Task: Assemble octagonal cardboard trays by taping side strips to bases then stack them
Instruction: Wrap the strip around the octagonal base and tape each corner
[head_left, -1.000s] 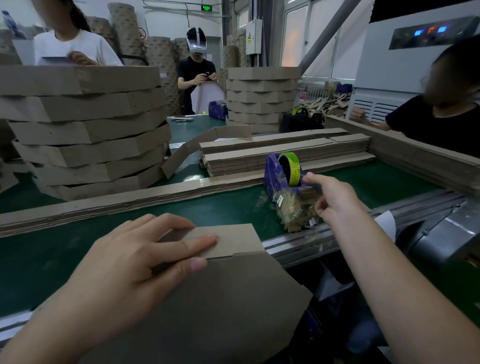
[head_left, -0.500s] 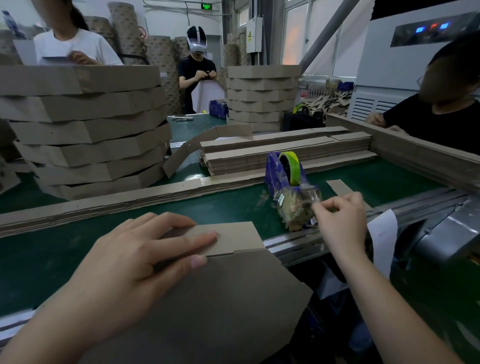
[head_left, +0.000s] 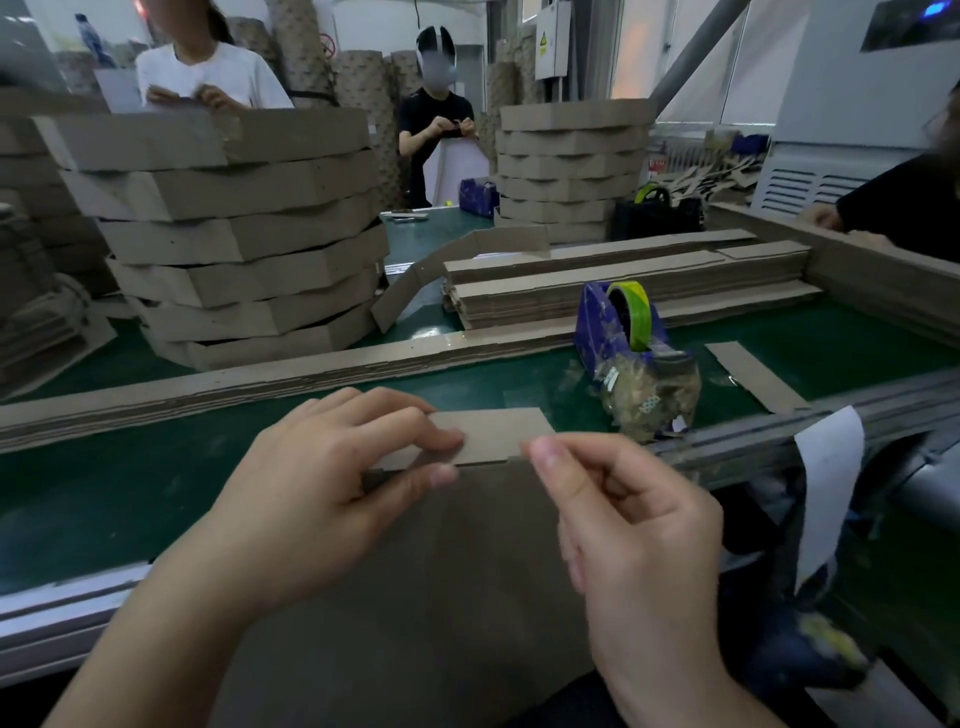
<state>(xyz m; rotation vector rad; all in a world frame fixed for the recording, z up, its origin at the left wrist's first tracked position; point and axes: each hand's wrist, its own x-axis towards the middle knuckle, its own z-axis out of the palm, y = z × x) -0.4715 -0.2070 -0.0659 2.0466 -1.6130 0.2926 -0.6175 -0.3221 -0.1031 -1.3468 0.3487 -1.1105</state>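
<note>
Pinching side strip (head_left: 496, 434) onto cardboard base (head_left: 441, 582) with left hand (head_left: 322, 478), left of tape dispenser (head_left: 597, 332) on desk (head_left: 104, 493). Pinching thumb to forefinger with right hand (head_left: 639, 519), contents unclear. Inside dispenser: green-yellow tape roll (head_left: 631, 312).

A flat brown cardboard base (head_left: 441, 597) lies at the near edge of the green surface (head_left: 104, 499), overhanging it. A short side strip (head_left: 498, 434) lies flat along the base's far edge, held there by the left hand's (head_left: 322, 483) fingers. To the right, just beyond, stands a blue tape dispenser (head_left: 623, 332) with a yellow-green roll. Far left rises a tall, uneven stack of finished octagonal trays (head_left: 244, 234); a second stack (head_left: 566, 171) stands farther back. Flat strip piles (head_left: 597, 291) lie between them, and one loose strip (head_left: 753, 376) lies right of the dispenser.
</note>
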